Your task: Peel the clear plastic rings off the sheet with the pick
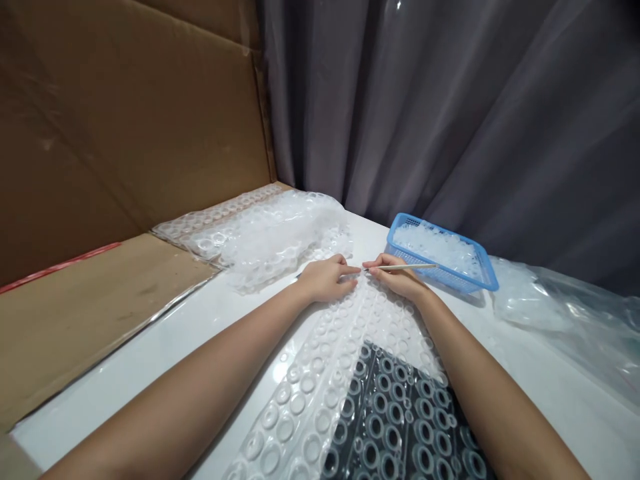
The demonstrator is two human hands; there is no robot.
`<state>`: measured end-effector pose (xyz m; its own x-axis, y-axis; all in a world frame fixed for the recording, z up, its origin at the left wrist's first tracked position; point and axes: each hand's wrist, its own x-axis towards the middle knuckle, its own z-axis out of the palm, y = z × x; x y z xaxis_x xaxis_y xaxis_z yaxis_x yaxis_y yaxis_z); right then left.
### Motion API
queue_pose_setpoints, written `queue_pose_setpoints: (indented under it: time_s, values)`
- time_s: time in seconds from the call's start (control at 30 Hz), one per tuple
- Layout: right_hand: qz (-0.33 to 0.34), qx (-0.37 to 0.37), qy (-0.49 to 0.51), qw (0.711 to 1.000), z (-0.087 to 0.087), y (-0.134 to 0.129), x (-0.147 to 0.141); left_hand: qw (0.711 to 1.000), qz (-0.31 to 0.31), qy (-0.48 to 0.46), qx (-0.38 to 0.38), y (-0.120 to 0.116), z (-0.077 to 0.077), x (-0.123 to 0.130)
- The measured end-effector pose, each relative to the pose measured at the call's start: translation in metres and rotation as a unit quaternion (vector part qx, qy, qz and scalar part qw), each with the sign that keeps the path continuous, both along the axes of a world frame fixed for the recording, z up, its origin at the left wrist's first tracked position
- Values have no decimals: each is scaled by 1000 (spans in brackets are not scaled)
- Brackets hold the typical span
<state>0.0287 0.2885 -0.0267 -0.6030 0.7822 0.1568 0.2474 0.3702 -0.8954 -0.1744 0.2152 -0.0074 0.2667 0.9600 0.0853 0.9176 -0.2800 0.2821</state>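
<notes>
My right hand [395,275] is closed around a thin pale stick [410,267], whose dark tip points left toward my left hand. My left hand [331,279] rests at the far end of a clear plastic sheet [325,353], index finger stretched toward the stick's tip and fingers apart. Rows of round, ring-like shapes cover the sheet, which runs toward me over the white table. Under its near right part lies a black panel [395,413], against which the rings stand out. Any small piece between the fingertips is too small to make out.
A blue basket [480,250] of small translucent pieces stands right of my right hand. Clear plastic bags [565,307] lie farther right. More ringed plastic sheets [280,230] are heaped at the back left, beside cardboard [100,307]. A grey curtain [425,100] hangs behind.
</notes>
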Motion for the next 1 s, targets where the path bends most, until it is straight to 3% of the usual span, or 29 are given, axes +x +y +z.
queue_pose_setpoints:
  time_s: [0.27,0.43,0.5,0.63,0.7,0.83,1.0]
  values:
    - [5,14,-18,1000,0,-1,2,1000,-3,-1,0,0,1,1]
    - [16,101,-71,992,0,-5,0,1000,-8,16,-4,-2,5,3]
    - [-16,142,-87,986,-2,-6,-1,1000,-19,15,6,-3,6,3]
    - [-155,164,-93,970,-3,-6,-1,999,-45,4,15,-1,6,1]
    - [-182,176,-91,963,-2,-7,-2,999,-49,-13,9,1,4,0]
    - [-136,192,-47,971,2,-14,-9,994,14,-104,-17,6,-2,-4]
    - [-83,102,-21,991,2,-19,-17,987,51,-151,-25,10,-8,-6]
